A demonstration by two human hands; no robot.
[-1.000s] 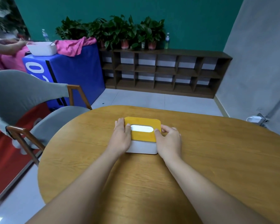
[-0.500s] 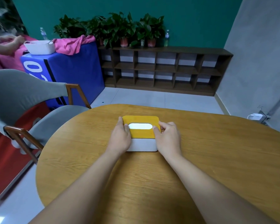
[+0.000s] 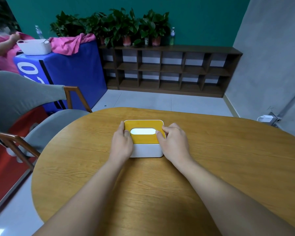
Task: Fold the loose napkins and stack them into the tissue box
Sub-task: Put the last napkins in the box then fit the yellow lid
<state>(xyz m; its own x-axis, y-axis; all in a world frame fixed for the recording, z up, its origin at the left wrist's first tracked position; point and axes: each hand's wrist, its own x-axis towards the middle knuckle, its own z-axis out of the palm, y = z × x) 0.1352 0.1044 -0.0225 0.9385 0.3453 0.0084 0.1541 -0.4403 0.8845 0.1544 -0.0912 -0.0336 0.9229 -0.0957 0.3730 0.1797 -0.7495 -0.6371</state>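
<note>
Two bare hands grip the tissue box point(image 3: 146, 150) from either side near the middle of the round wooden table point(image 3: 228, 159): the left hand point(image 3: 122, 144) wraps the box's left edge, its thumb lying on the yellow lid point(image 3: 144, 138) and its fingers curled down the side, while the right hand point(image 3: 174, 142) clasps the right edge, thumb on the lid beside the oval opening point(image 3: 142, 131) and fingers bent over the far right corner. Both forearms stretch in from the near edge of the table. The box has a white body and sits flat on the wood, the lid seated on top; white shows through the opening, though whether that is napkins cannot be told. To the left of the table stands a grey chair point(image 3: 24, 106) with wooden arms. Farther off on the left, a blue block point(image 3: 71, 68) carries a white basket point(image 3: 34, 46) and pink cloth point(image 3: 70, 44), with another person's arm point(image 3: 2, 46) reaching in at the far left. Along the far green wall runs a low dark shelf unit point(image 3: 169, 70) topped with potted plants point(image 3: 126, 26) and a bottle point(image 3: 172, 36)
</note>
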